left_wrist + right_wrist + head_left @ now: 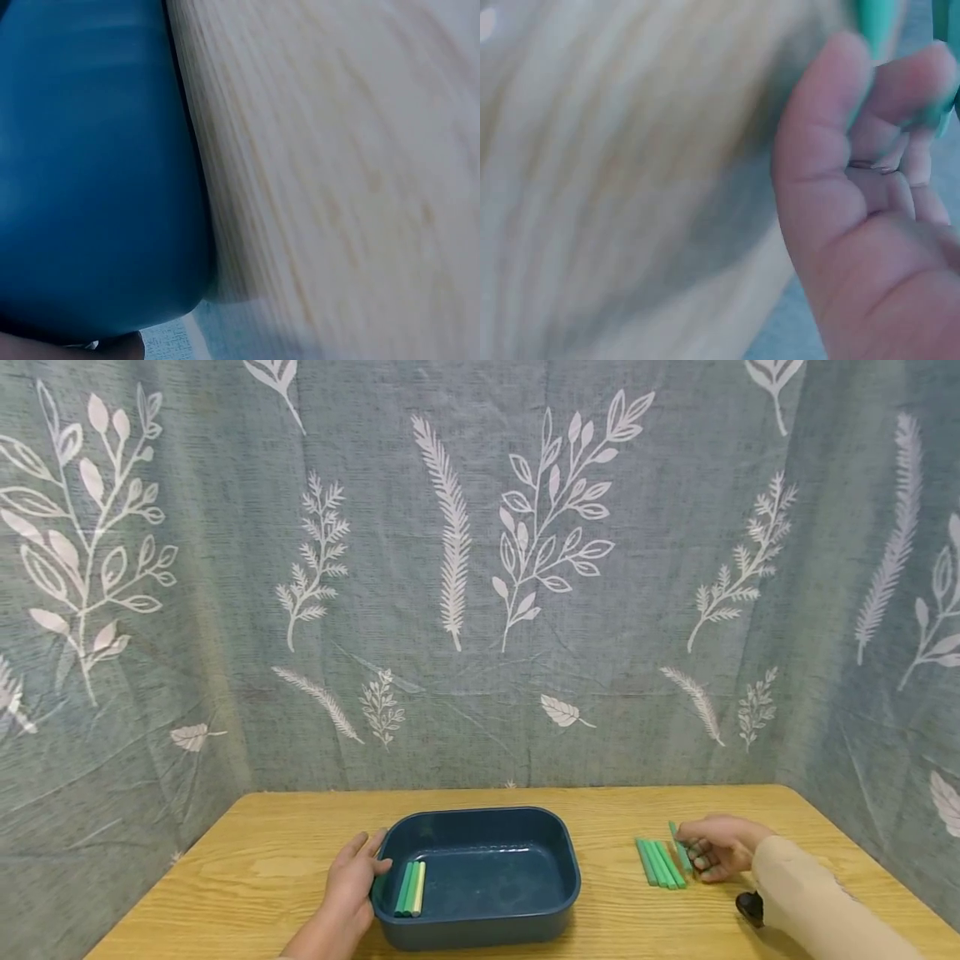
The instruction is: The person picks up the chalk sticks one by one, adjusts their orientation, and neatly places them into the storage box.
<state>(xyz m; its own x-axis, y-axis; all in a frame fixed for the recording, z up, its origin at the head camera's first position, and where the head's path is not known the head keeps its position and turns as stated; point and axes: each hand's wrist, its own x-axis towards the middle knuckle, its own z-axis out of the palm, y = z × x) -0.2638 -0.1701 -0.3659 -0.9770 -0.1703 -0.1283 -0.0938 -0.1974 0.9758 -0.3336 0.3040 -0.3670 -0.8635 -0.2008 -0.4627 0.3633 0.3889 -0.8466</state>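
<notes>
On the desk (615,927), L of ctr, sits a dark blue tray (480,932), rectangular w/ rounded corners. L grip (349,872) is clamped on its L side: thumb over the rim, fingers along the outer wall. Inside, at the tray's L end, 3 lie side by side: two green sticks (407,889) & a pale yellow stick (419,891), yellow on the R. Well apart, on the R part of the desk, R grip (722,848) has a single green stick (672,828) pinched btwn thumb & index finger; its far end pokes out past the fingertips. Just beside it, to the L, approx. 4 more in a slanted green row (660,864). R arm has a beige sleeve (817,893); small dark obj. (750,908) under the wrist, can't tell what. Behind hangs a grey-blue curtain (375,527) w/ white leaf prints. R wrist view's a bit blurry.
</notes>
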